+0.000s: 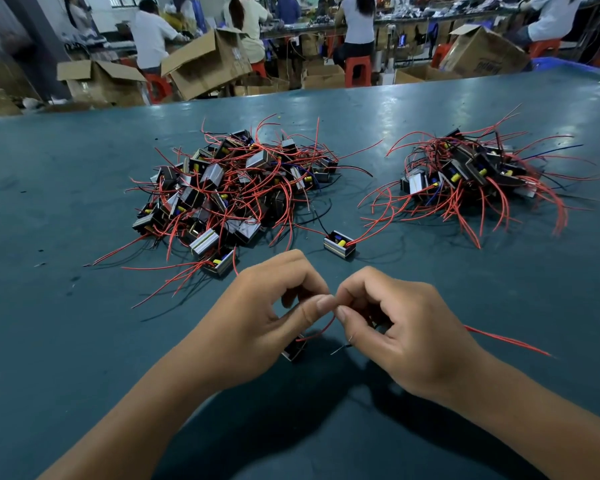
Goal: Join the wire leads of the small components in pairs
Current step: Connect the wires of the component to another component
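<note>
My left hand and my right hand meet fingertip to fingertip above the near part of the table. Each pinches the end of a thin red wire lead between thumb and forefinger. A small dark component hangs under my left hand, partly hidden by it. Another red lead trails out to the right from behind my right hand. One single component with red and black leads lies just beyond my hands.
A big heap of components with red leads lies centre-left on the teal table. A smaller heap lies at the right. Beyond the table's far edge are cardboard boxes and several seated people.
</note>
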Tool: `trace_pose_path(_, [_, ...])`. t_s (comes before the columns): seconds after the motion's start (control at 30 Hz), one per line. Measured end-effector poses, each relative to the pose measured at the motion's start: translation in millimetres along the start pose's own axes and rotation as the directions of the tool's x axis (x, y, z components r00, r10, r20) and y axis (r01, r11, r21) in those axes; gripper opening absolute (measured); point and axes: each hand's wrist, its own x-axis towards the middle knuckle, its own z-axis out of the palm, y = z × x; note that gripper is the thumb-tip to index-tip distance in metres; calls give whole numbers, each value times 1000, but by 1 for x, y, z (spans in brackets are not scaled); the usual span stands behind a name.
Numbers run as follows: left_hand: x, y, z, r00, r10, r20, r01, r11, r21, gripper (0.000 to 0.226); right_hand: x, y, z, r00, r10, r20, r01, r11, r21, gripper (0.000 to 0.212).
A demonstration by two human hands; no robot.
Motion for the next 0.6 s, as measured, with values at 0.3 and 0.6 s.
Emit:
trace_pose_path(0.3, [3,6,16,895,-428,124,428,749,-507,20,0,1,-2,998,-40,-56,34,994,-102,3])
trace_pose_path(0.6, [0,-2,13,933,-356,58,348,848,-400,12,-1,6,2,993,63,-99,-66,998,-24,3])
